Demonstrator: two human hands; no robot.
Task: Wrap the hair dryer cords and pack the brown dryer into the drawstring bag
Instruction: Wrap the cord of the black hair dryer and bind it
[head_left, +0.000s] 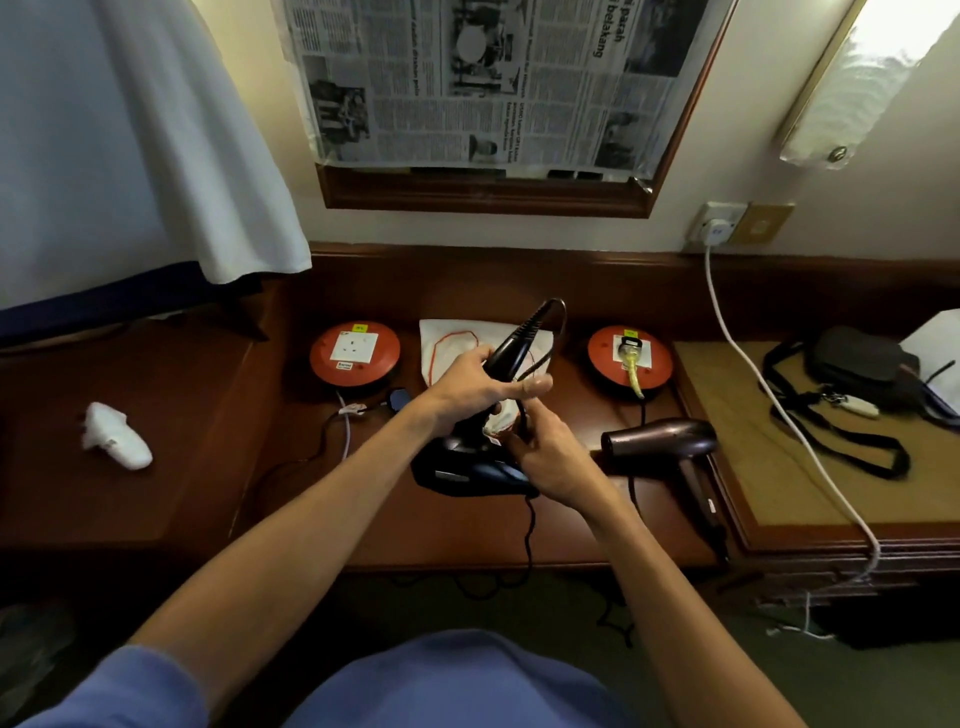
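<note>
Over the dark wooden counter (519, 540), the left hand (470, 387) grips the handle of a black hair dryer (475, 470), fingers curled round it, thumb stretched to the right. The dryer's body rests on the counter, its handle angled up and away, and its black cord (530, 525) loops out of the handle's top and trails down over the counter's front edge. The right hand (545, 457) pinches this cord just beside the dryer's body. Behind the hands lies the white drawstring bag (441, 348) with a red string, flat on the counter between two round red socket reels, one to the left (355, 358) and one to the right (630, 358), the latter with a plug in it. The brown dryer (665, 441) lies on the counter just right of the right hand, nozzle pointing left, handle toward the front edge, untouched. A white cable (748, 364) runs from a wall socket (719, 226) across a tan-topped section where a black pouch (857, 364) sits.
</note>
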